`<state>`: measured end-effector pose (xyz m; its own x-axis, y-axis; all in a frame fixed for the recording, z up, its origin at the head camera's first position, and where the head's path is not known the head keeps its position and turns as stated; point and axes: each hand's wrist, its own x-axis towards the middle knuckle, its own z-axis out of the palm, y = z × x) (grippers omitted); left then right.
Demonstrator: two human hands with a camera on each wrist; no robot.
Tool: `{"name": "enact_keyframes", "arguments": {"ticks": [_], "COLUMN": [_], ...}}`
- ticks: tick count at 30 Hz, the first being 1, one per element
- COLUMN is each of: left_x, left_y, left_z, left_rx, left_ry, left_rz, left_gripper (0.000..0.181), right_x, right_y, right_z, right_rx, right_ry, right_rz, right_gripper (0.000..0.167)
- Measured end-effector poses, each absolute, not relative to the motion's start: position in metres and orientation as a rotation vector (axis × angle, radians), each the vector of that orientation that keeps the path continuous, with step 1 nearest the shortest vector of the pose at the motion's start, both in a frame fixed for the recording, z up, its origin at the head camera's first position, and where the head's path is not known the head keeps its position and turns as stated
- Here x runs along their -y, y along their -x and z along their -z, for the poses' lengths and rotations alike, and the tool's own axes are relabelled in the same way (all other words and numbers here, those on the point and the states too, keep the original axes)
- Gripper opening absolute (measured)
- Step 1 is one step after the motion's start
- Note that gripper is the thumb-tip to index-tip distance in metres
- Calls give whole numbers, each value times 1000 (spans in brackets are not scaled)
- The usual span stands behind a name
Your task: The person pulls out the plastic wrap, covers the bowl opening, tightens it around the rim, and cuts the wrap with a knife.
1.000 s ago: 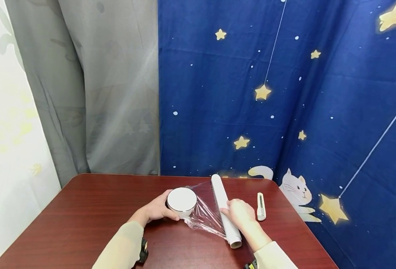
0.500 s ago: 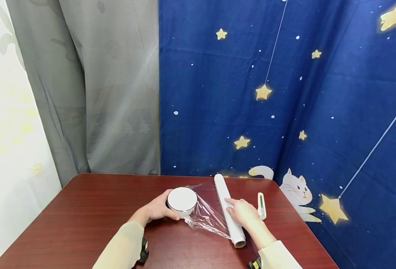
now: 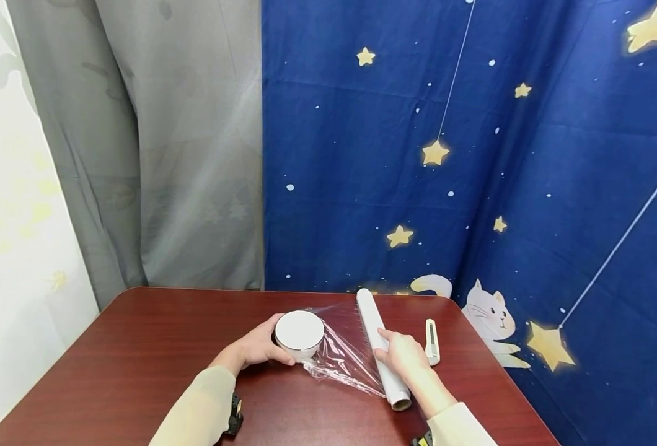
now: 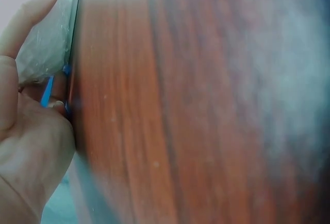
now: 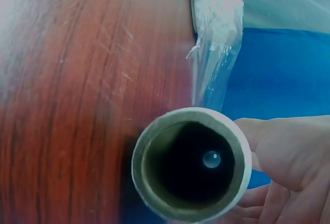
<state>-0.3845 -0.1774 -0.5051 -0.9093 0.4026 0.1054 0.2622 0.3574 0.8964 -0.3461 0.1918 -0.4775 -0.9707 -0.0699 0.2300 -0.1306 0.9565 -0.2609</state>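
Note:
A round container with a white top (image 3: 299,331) stands near the middle of the table, its side wrapped in clear film. The left hand (image 3: 257,344) grips it from the left, thumb at the front; in the left wrist view that hand (image 4: 36,131) curves round the film-covered side. Clear film (image 3: 344,359) stretches from the container to a long white roll (image 3: 377,341) lying at a slant. On the roll's right side the right hand (image 3: 408,356) holds it, thumb and fingers on its surface. The right wrist view shows the roll's hollow end (image 5: 139,167) beside the right hand (image 5: 294,157).
A white cutter (image 3: 431,350) lies on the reddish-brown table (image 3: 139,359), just right of the right hand. Behind the table hang a grey curtain (image 3: 194,155) and a blue curtain with stars (image 3: 351,155).
The roll has shifted slightly right, away from the container, and the film between them has lengthened. The right hand has moved right too, its raised index finger now lowered. The left hand keeps its grip.

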Motion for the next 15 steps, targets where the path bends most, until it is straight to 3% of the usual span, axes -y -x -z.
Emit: {"name": "enact_keyframes", "arguments": {"ticks": [8,15], "left_x": [181,180], "left_y": [383,382], "left_z": [504,500], "left_rx": [-2475,-2468], "left_ry": [-619,-619], "left_rz": [-1583,-1575], "left_gripper": [107,107], "right_x": [-183,-185], "right_y": [333,335], "right_z": [452,453], "right_rx": [2942,2953], "right_ry": [-58,-44], "right_rz": [-435,-427], "right_gripper": [60,58]}}
